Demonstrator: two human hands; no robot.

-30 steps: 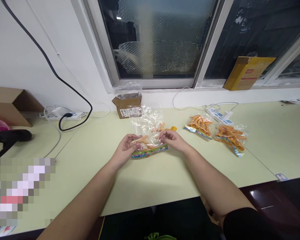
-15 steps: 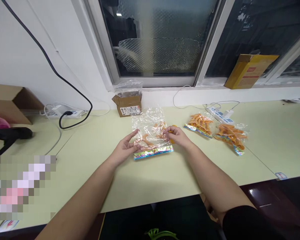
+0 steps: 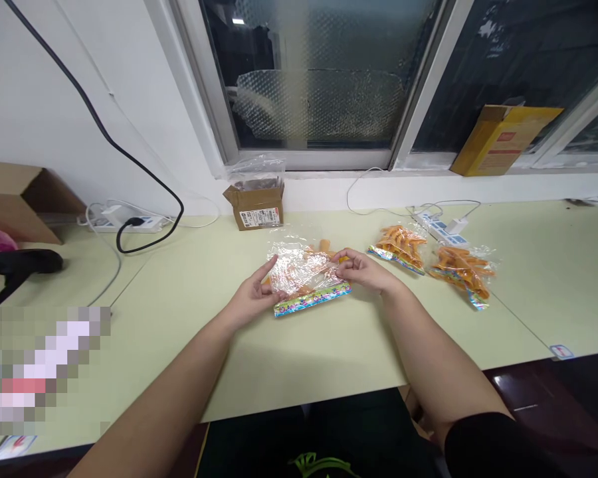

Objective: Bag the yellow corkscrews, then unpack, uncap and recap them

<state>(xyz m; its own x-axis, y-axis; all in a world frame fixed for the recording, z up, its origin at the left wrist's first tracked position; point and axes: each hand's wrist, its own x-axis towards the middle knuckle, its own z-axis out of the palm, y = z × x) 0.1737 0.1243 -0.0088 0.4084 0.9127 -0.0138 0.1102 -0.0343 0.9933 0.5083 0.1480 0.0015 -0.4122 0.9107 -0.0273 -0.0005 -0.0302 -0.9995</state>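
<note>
A clear plastic bag (image 3: 295,267) with a bright patterned strip along its near edge lies on the table in front of me. Orange pieces show through the glossy film, which partly hides them. At its left side my left hand (image 3: 249,302) grips the edge, thumb raised and fingers curled at the plastic. My right hand (image 3: 365,271) pinches the right side of the same bag, with a bit of orange beside the fingertips. To the right lie two similar bags of orange pieces, a nearer one (image 3: 462,271) and a farther one (image 3: 399,244).
A small cardboard box (image 3: 260,206) stands against the wall behind the bag. Power strips (image 3: 441,229) with cables lie at the back right and back left. A black cable (image 3: 152,174) hangs at left, near a larger carton (image 3: 10,199). A yellow box (image 3: 503,143) leans on the windowsill.
The bag has shifted slightly right, and its far part has folded down toward me. Its film looks more bunched between my hands. Both hands stay at its sides.
</note>
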